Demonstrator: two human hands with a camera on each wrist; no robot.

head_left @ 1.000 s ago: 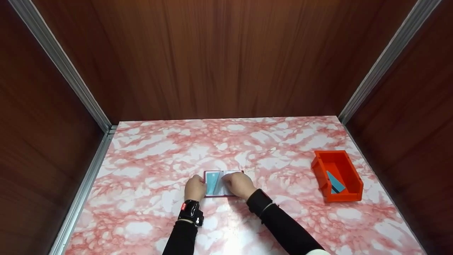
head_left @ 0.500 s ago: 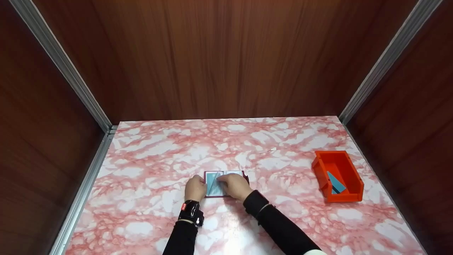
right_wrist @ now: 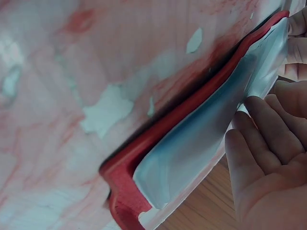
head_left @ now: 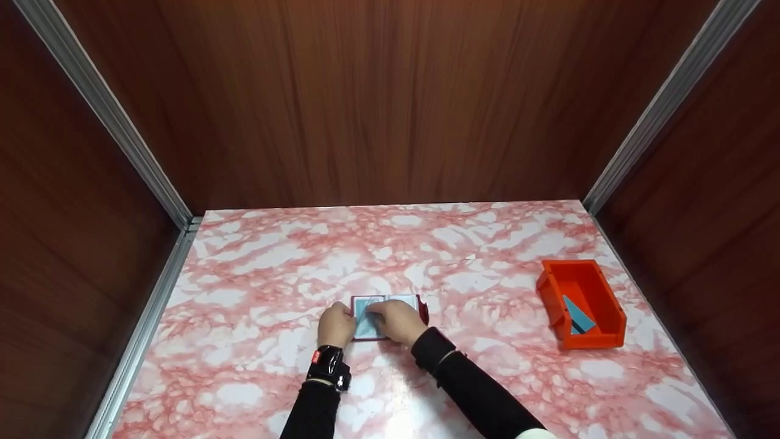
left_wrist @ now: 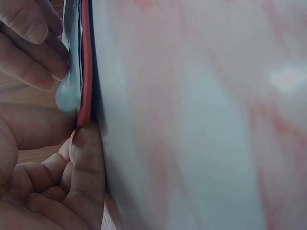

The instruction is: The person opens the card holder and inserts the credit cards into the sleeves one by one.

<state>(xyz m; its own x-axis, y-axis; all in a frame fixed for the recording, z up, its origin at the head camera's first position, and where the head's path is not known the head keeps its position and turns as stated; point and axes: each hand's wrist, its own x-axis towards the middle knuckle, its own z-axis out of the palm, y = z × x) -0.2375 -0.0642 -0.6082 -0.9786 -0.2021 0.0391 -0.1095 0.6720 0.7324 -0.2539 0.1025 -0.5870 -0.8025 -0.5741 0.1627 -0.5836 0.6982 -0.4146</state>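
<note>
A red card holder [head_left: 369,339] lies opened on the table, with clear plastic sleeves [right_wrist: 192,143] inside; its left half shows pale blue. My left hand [head_left: 336,324] pinches the holder's left edge, and in the left wrist view its thumb and forefinger [left_wrist: 86,155] close on the red cover [left_wrist: 85,72]. My right hand [head_left: 399,320] reaches over the middle of the holder and pinches a clear sleeve, which slants across the left half. In the right wrist view the fingers [right_wrist: 259,139] are bent at the sleeve's edge; the exact pinch point is partly hidden.
An orange bin [head_left: 603,305] stands at the right of the table, with a blue card [head_left: 579,316] with a dark stripe leaning inside. The pink-and-white marbled table [head_left: 256,292] is bounded by brown wood-look panels [head_left: 365,103] at the back and sides.
My right hand has moved left across the holder, drawing the clear sleeve over toward the left half. The holder's red right flap has come into view. My left hand has stayed put.
</note>
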